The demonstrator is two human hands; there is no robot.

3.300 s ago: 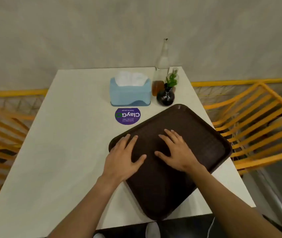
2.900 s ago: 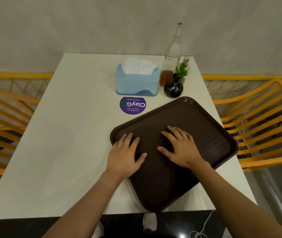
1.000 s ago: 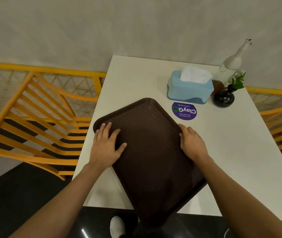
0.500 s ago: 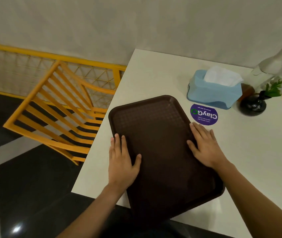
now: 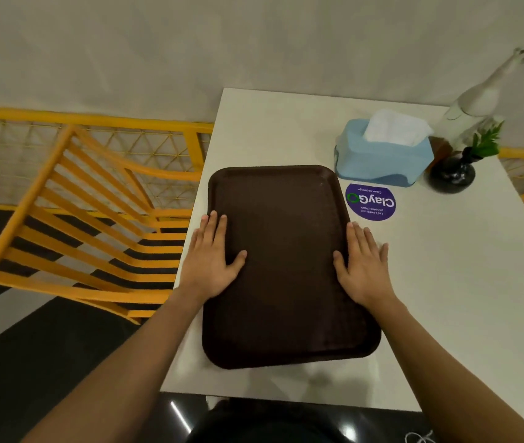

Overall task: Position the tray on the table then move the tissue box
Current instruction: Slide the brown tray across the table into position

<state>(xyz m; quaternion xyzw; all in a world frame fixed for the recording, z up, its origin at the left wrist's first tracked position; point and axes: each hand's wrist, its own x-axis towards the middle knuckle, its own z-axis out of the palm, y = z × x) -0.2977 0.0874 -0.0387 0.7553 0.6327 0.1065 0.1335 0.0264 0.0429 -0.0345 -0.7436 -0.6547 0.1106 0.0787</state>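
A dark brown tray (image 5: 283, 251) lies flat on the white table (image 5: 446, 298), along its left side, with its long edges running away from me. My left hand (image 5: 212, 255) rests flat on the tray's left rim, fingers spread. My right hand (image 5: 363, 260) lies flat on the right rim, partly on the table. A light blue tissue box (image 5: 382, 155) with white tissue sticking out stands just beyond the tray's far right corner.
A purple round sticker (image 5: 371, 201) lies between tray and tissue box. A glass bottle (image 5: 474, 100) and a black vase with a green sprig (image 5: 454, 172) stand at the far right. Yellow chairs (image 5: 88, 212) flank the table. A wall rises behind.
The tray has slid from the table's right side to its left and turned square to the edges. Both hands moved from the tray's middle out to its side rims.
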